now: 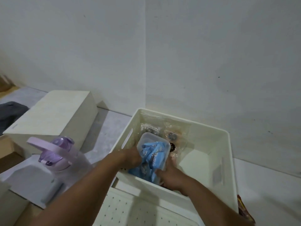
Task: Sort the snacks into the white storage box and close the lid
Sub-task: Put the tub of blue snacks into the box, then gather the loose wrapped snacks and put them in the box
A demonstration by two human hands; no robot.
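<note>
Grey plaster walls meet in a corner behind a pale tabletop (104, 126). White box (226, 160) sits open on it, right of centre, no lid on it. Inside the box: clear tub (154, 144) stuffed with blue snack packets (151, 160), tilted, its far end raised toward the box's back wall. Left hand (132, 158) grips the tub's left side, fingers curled round its edge. Right hand (169, 176) holds the tub's near right corner from below, thumb on the blue packets; the other fingers are hidden under the tub. Behind the tub, against the back wall of the box, two clear cellophane packs (172, 136) with dark round items stand upright. Right half of the box floor is bare. Perforated white lid (138, 209) lies flat just in front of the box, under the forearms. Dark red wrapper (244, 209) pokes out at the box's near right corner, outside it. Left of the box: purple bottle (60, 154) with flip cap, a closed cream box (52, 115) behind it, dark cloth (11, 111) at far left, cardboard (8, 152) by the left edge.
</note>
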